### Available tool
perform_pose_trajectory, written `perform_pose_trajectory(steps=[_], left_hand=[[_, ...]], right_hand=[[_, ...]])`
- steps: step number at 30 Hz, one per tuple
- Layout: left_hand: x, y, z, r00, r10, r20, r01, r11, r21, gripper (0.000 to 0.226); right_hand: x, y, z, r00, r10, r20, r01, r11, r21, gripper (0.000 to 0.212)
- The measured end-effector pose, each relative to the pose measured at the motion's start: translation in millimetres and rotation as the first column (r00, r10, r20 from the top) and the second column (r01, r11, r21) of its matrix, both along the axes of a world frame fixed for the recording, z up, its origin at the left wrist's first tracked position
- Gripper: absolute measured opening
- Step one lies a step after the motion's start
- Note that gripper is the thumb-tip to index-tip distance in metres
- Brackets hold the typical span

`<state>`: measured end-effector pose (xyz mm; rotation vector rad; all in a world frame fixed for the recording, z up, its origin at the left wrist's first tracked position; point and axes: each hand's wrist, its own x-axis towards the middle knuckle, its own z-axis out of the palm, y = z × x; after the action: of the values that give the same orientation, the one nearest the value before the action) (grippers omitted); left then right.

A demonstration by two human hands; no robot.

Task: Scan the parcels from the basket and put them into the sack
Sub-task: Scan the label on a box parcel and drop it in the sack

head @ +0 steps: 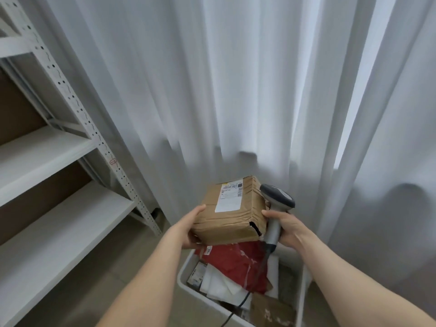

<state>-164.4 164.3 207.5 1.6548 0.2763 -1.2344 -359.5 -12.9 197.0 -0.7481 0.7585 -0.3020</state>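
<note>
Left hand (188, 226) grips creased brown cardboard parcel (230, 212); right hand (286, 226) clasps grey handheld scanner (278, 204); scan step; next, aim at white label (228, 197).

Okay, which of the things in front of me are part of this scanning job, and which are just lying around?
For the job: cardboard parcel, held in the left hand; scanner, gripped by the right hand; white basket; red parcel inside it. No sack in view.
Just lying about: metal shelving; white curtain.
</note>
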Motion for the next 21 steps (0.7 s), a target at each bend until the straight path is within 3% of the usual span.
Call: perform_pose_trajectory(steps=[4,7,14,18,21], left_hand=[[3.1,26.2,1.6,0.990,-0.011,-0.144,0.007,1.000,-0.027,0.072],[0.3,34.1,6.4,0.987,-0.048,-0.155,0.040,0.998,-0.056,0.071],[-8.2,24.0,19.3,0.997,0.052,0.056,-0.042,0.986,-0.161,0.045],[-17.5,21.5,15.3,0.972,0.082,0.221,-0.041,0.982,-0.185,0.074],[-25.4,20.8,7.0,0.955,0.104,0.276,-0.048,0.978,-0.202,0.082]], right_hand=[[9.5,7.9,11.9,0.996,0.086,-0.017,-0.087,0.996,-0.030,0.020],[17.6,11.9,17.7,0.997,0.052,-0.064,-0.058,0.993,-0.099,0.021],[26.8,25.2,25.4,0.951,-0.084,-0.298,-0.006,0.957,-0.289,0.029],[25.9,31.8,33.6,0.913,-0.230,-0.336,0.063,0.896,-0.440,0.028],[24.9,37.5,48.3,0.952,-0.175,-0.252,0.067,0.920,-0.387,0.017]])
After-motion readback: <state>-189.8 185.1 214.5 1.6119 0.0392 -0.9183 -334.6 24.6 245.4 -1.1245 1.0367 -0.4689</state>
